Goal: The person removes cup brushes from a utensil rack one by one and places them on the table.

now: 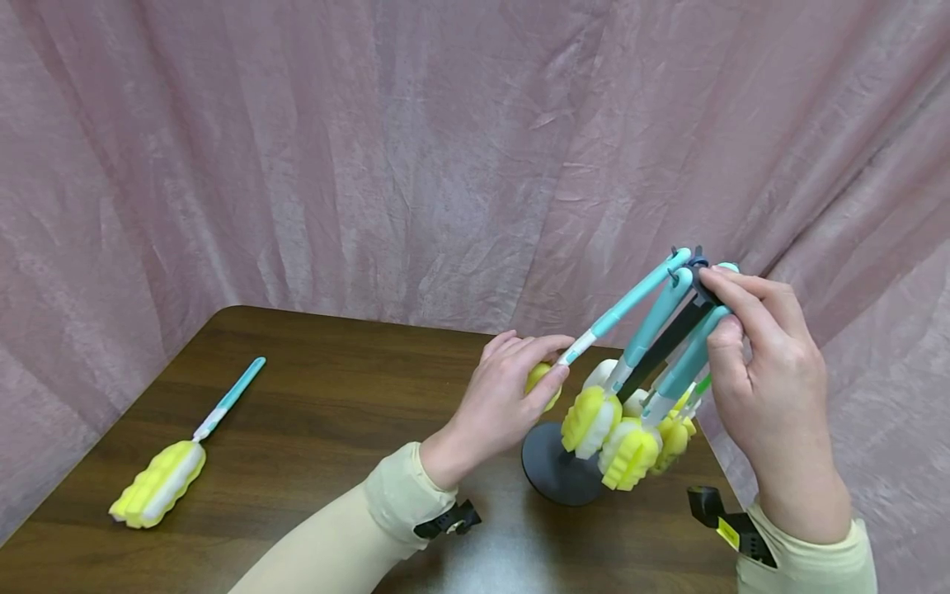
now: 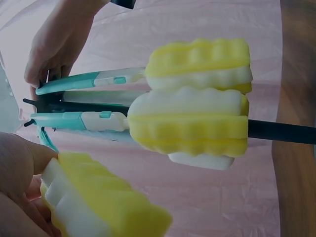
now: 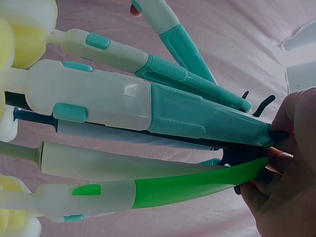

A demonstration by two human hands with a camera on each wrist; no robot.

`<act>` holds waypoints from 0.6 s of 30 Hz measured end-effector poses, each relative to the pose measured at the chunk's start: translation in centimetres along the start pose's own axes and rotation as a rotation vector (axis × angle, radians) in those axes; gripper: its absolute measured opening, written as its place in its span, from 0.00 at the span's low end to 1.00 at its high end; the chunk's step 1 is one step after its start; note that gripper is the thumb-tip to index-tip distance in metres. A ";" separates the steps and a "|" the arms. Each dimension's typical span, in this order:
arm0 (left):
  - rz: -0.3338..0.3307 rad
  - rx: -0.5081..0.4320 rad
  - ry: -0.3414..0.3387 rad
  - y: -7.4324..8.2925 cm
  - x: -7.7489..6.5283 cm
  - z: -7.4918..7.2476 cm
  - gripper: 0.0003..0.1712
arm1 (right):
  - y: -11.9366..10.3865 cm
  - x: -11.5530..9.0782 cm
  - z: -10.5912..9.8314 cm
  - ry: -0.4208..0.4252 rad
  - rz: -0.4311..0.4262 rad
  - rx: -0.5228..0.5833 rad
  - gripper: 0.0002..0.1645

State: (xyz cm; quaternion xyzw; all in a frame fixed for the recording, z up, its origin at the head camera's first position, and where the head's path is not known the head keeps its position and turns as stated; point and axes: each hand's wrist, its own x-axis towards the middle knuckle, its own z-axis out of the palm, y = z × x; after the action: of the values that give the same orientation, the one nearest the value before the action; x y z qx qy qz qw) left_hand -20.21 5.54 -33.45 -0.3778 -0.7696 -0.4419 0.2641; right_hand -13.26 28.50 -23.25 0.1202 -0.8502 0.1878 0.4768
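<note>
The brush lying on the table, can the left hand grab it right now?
Probably not yet: the left hand is busy holding another brush at the stand, away from the lying brush. If it let go, the way across the table looks free.

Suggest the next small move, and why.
Perhaps the left hand should ease its brush inward to hang: it tilts outward, its upper end at the top of the stand, which the right hand grips.
</note>
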 end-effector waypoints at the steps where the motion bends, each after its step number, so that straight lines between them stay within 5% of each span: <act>1: 0.000 -0.002 0.002 0.0 0.0 0.0 0.17 | 0.0 0.0 0.0 -0.001 -0.001 0.000 0.28; 18: -0.013 0.000 0.043 -0.2 0.2 -0.2 0.16 | -0.1 0.0 0.1 0.014 -0.002 0.024 0.27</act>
State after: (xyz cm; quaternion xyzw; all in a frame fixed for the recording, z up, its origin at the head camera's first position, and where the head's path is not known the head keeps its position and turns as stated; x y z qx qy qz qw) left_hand -20.48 5.36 -33.27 -0.3632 -0.7662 -0.4516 0.2776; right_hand -13.34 28.39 -23.33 0.1255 -0.8444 0.1983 0.4816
